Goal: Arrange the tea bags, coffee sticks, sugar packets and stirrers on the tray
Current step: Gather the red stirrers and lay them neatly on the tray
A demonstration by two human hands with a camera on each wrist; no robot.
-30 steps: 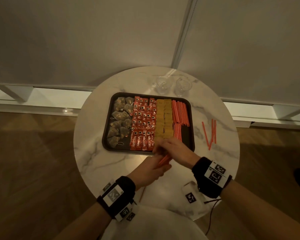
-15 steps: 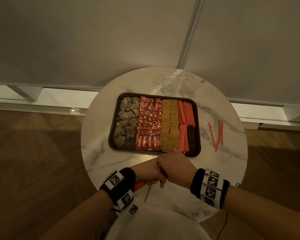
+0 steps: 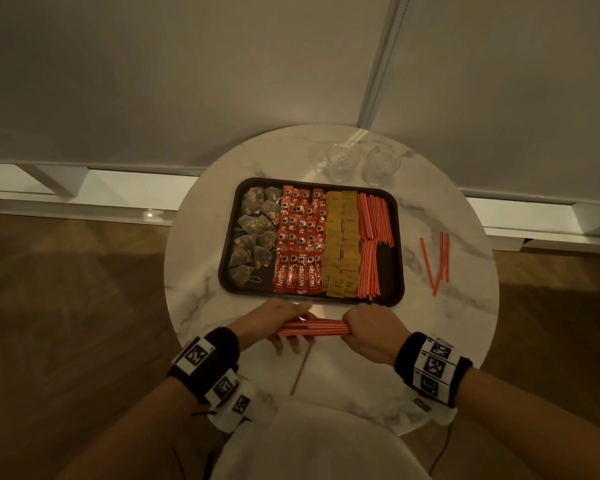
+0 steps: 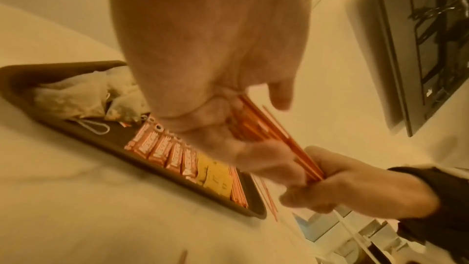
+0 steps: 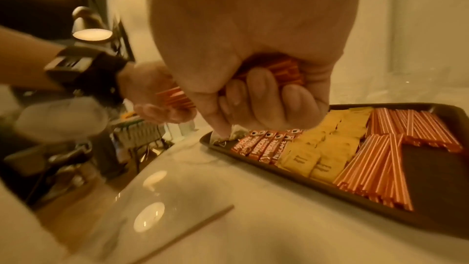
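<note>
Dark rectangular tray [image 3: 229, 258] nearly full; both hands grip red striped stirrer bundle [image 3: 314, 328]: left hand [image 3: 278, 323], right hand [image 3: 371, 336]; loose red stirrers [image 3: 439, 261] left on bench.

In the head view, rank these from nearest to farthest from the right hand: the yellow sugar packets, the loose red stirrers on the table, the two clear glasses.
From the right hand:
1. Yellow sugar packets, on the dark tray straight ahead of the hand.
2. Loose red stirrers, on the marble table right of the tray.
3. Two clear glasses, at the table's far edge beyond the tray.
</note>
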